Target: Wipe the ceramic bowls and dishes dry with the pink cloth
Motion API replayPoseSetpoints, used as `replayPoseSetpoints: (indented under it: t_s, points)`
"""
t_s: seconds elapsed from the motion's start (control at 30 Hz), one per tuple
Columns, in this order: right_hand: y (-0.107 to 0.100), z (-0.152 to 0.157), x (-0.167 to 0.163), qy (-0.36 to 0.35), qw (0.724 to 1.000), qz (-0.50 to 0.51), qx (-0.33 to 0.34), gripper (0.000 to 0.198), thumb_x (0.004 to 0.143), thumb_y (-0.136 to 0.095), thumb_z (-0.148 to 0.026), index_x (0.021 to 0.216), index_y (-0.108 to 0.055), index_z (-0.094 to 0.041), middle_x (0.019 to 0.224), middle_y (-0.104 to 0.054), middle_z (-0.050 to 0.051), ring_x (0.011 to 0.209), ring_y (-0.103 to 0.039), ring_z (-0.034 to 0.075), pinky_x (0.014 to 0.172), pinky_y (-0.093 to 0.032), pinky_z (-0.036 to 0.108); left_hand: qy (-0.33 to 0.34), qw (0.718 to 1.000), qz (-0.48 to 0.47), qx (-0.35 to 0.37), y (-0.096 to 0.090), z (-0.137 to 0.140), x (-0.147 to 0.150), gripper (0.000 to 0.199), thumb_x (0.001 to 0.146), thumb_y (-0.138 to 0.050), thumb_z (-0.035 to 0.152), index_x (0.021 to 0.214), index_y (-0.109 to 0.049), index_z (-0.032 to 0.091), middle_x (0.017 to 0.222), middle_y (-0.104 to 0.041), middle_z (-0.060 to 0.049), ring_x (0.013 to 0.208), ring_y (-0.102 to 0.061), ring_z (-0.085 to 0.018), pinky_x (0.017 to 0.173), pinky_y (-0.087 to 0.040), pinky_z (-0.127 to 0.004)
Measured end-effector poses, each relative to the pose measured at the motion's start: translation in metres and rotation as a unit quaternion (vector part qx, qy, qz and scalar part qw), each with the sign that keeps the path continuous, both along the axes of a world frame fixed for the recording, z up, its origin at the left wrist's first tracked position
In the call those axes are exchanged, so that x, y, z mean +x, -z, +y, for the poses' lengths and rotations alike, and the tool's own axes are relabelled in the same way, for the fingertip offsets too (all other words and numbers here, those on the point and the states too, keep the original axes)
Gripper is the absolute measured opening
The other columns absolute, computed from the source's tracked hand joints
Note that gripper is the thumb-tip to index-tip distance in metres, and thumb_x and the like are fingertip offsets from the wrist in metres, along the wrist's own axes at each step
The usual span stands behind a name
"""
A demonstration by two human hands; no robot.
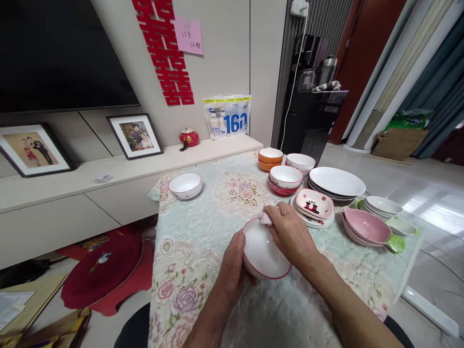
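Left hand (232, 268) grips red-rimmed white ceramic bowl (264, 253) | right hand (290, 232) pinches small pale cloth (266, 219) at its 12 o'clock rim | one white bowl (185, 185) apart at 10 o'clock; stacked dishes (335, 186) at 2 o'clock likely remain

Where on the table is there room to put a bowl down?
The open cloth between the lone white bowl at the far left and the stacked bowls is free. The right side is crowded with plates and pink dishes. The left hand and right hand hold a bowl near the front.
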State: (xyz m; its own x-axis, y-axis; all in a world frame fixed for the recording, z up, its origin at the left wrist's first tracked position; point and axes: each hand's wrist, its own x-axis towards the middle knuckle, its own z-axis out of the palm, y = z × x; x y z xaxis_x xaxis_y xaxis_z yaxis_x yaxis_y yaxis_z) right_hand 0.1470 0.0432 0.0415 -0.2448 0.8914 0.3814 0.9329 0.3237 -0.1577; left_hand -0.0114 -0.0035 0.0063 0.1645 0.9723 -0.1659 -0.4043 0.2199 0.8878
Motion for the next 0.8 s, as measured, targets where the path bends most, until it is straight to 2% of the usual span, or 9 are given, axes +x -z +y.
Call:
replayPoseSetpoints:
  t_s: [0.07, 0.17, 0.27, 0.33, 0.43, 0.5, 0.63, 0.73, 0.8]
  points:
    - [0.005, -0.002, -0.007, -0.051, 0.998, 0.044, 0.017, 0.03, 0.092, -0.055, -0.009, 0.121, -0.061, -0.015, 0.098, -0.059, 0.011, 0.093, -0.056, 0.024, 0.076, -0.046, 0.033, 0.02, 0.999, 0.026, 0.009, -0.001, 0.001, 0.0, 0.056, 0.092, -0.048, 0.059, 0.129, -0.06, 0.019, 0.063, -0.057, 0.0, 0.052, -0.048, -0.016, 0.041, -0.038, -0.026]
    - [0.01, -0.007, -0.017, -0.153, 0.982, 0.098, 0.041, 0.035, 0.095, -0.052, -0.012, 0.13, -0.056, -0.014, 0.104, -0.058, 0.011, 0.097, -0.055, 0.022, 0.081, -0.049, 0.031, 0.022, 0.997, 0.07, 0.025, -0.003, 0.002, -0.001, 0.055, 0.093, -0.046, 0.059, 0.126, -0.062, 0.018, 0.06, -0.055, 0.001, 0.048, -0.046, -0.015, 0.04, -0.036, -0.026]
    - [0.013, -0.01, -0.022, -0.245, 0.963, 0.08, 0.085, 0.035, 0.099, -0.046, -0.013, 0.133, -0.055, -0.016, 0.11, -0.059, 0.01, 0.099, -0.054, 0.02, 0.083, -0.049, 0.03, 0.002, 0.995, 0.09, 0.038, -0.004, 0.004, -0.003, 0.05, 0.09, -0.052, 0.058, 0.115, -0.068, 0.019, 0.063, -0.06, -0.001, 0.048, -0.046, -0.016, 0.041, -0.034, -0.027]
    - [0.013, -0.009, -0.021, -0.256, 0.96, 0.049, 0.103, 0.034, 0.101, -0.043, -0.014, 0.133, -0.055, -0.016, 0.113, -0.059, 0.011, 0.101, -0.053, 0.021, 0.085, -0.049, 0.031, -0.012, 0.994, 0.098, 0.056, -0.002, 0.006, -0.003, 0.047, 0.088, -0.056, 0.057, 0.11, -0.07, 0.018, 0.073, -0.067, -0.004, 0.057, -0.053, -0.018, 0.051, -0.042, -0.03]
    - [0.011, -0.005, -0.015, -0.174, 0.98, 0.027, 0.096, 0.027, 0.097, -0.047, -0.01, 0.119, -0.062, -0.013, 0.11, -0.059, 0.014, 0.102, -0.052, 0.024, 0.085, -0.049, 0.035, -0.024, 0.992, 0.095, 0.083, 0.002, 0.01, -0.003, 0.045, 0.086, -0.06, 0.053, 0.112, -0.07, 0.017, 0.099, -0.073, -0.008, 0.088, -0.062, -0.026, 0.08, -0.048, -0.035]
    - [0.007, -0.002, -0.01, -0.095, 0.993, 0.01, 0.066, 0.019, 0.091, -0.053, -0.006, 0.103, -0.066, -0.013, 0.102, -0.059, 0.014, 0.097, -0.053, 0.025, 0.08, -0.048, 0.034, -0.016, 0.993, 0.089, 0.081, 0.005, 0.011, -0.003, 0.046, 0.086, -0.061, 0.05, 0.118, -0.068, 0.018, 0.107, -0.073, -0.008, 0.098, -0.062, -0.028, 0.087, -0.045, -0.036]
    - [0.001, 0.002, 0.004, 0.02, 0.998, -0.054, -0.029, 0.008, 0.087, -0.058, -0.009, 0.085, -0.065, -0.013, 0.091, -0.058, 0.012, 0.08, -0.056, 0.022, 0.065, -0.041, 0.031, 0.005, 0.995, 0.08, 0.053, 0.013, 0.01, -0.001, 0.051, 0.087, -0.059, 0.05, 0.127, -0.061, 0.018, 0.098, -0.074, -0.007, 0.082, -0.064, -0.024, 0.075, -0.047, -0.034]
    - [-0.001, 0.0, 0.013, 0.06, 0.99, -0.099, -0.08, 0.007, 0.085, -0.06, -0.01, 0.081, -0.065, -0.013, 0.086, -0.059, 0.012, 0.073, -0.057, 0.022, 0.059, -0.034, 0.03, 0.002, 0.996, 0.074, 0.046, 0.015, 0.008, 0.0, 0.052, 0.087, -0.06, 0.051, 0.128, -0.061, 0.019, 0.095, -0.073, -0.006, 0.075, -0.063, -0.022, 0.071, -0.048, -0.033]
    - [-0.001, -0.003, 0.012, 0.07, 0.987, -0.113, -0.085, 0.008, 0.083, -0.061, -0.008, 0.082, -0.065, -0.013, 0.085, -0.059, 0.012, 0.073, -0.058, 0.023, 0.058, -0.033, 0.03, -0.01, 0.998, 0.054, 0.033, 0.015, 0.007, 0.0, 0.053, 0.085, -0.063, 0.051, 0.127, -0.062, 0.018, 0.09, -0.073, -0.006, 0.073, -0.064, -0.022, 0.063, -0.048, -0.032]
